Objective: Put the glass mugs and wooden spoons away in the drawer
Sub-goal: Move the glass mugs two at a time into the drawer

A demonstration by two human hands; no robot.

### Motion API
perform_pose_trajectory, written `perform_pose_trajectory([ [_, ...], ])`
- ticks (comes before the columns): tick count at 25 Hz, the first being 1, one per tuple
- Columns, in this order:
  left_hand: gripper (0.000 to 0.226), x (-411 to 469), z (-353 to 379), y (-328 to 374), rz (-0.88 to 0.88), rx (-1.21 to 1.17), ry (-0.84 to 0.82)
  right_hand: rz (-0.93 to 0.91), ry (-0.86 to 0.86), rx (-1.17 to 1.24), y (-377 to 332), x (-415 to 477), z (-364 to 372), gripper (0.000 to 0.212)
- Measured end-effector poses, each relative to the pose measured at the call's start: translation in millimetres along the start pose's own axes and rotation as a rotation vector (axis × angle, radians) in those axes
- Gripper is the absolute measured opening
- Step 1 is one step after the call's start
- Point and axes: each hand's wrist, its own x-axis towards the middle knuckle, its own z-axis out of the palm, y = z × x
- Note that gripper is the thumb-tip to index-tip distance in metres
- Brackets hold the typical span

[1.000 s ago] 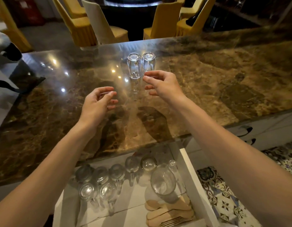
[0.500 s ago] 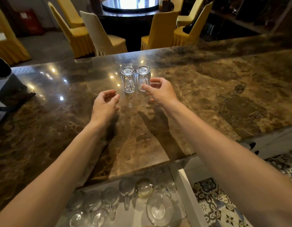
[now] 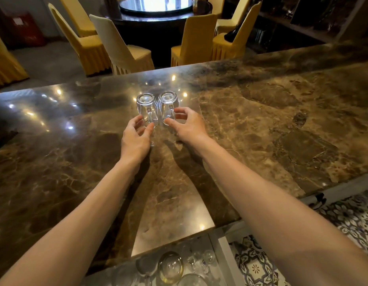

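Two clear glass mugs stand upside down and side by side on the brown marble counter [image 3: 261,124], handles facing me. My left hand [image 3: 135,139] curls around the lower part of the left mug [image 3: 145,104], thumb and fingers touching its sides. My right hand [image 3: 187,126] pinches the right mug [image 3: 168,102] low down, thumb by its handle and fingers on its right side. Both mugs rest on the counter. Below the counter's near edge the open drawer [image 3: 224,254] holds several glass mugs [image 3: 170,267]. No wooden spoons are in view.
Beyond the counter's far edge are yellow-covered chairs [image 3: 127,50] around a dark round table [image 3: 156,15]. Patterned floor tiles [image 3: 257,265] lie to the right of the drawer. A dark object [image 3: 1,137] sits at the counter's left edge.
Both hands have moved forward across the counter and closed in on the two mugs. My view has tilted up, so less of the drawer shows.
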Motion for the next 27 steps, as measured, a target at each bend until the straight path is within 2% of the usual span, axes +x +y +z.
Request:
perform_pose_trajectory([
  [3, 0.049, 3.1, 7.9, 1.9, 0.020, 0.023, 0.050, -0.005, 0.028, -0.013, 2.1, 8.5, 3.5, 0.039],
  [8, 0.031, 5.0, 16.5, 1.7, 0.049, 0.047, 0.080, 0.023, -0.005, -0.062, 6.6, 16.3, 12.5, 0.024],
  [11, 0.030, 6.2, 20.8, 1.5, 0.061, 0.080, 0.053, 0.020, -0.004, -0.079, 7.6, 16.5, 15.5, 0.019],
  [20, 0.032, 14.1, 17.7, 1.9, 0.151, 0.155, 0.109, 0.013, -0.022, -0.123, 5.7, 17.9, 11.6, 0.015],
  [27, 0.032, 12.8, 9.2, 4.3, 0.129, 0.142, 0.084, -0.031, -0.021, -0.187, 1.8, 12.9, 8.8, 0.012],
])
